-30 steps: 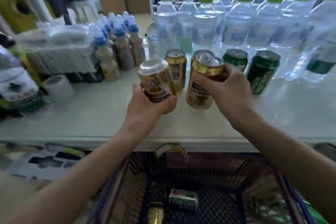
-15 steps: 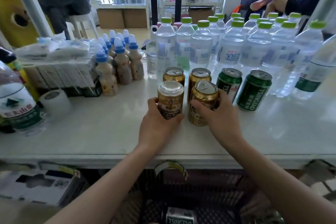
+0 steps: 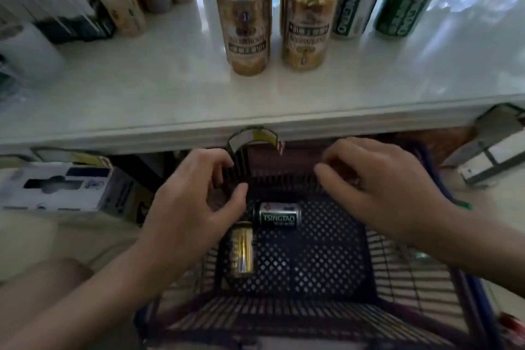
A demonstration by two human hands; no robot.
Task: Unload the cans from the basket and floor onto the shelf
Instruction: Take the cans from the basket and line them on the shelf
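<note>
Gold cans released, hands now over basket

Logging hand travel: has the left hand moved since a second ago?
Yes. The left hand left the gold can on the shelf and dropped into the basket.

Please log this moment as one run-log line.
hands: left, right empty, open over dark mesh plastic basket | basket: green Tsingtao can, gold can lying | next: grasp both

Pale floor w/ a printed cardboard box at left; bright daylight glare on white surfaces, upper right.
</note>
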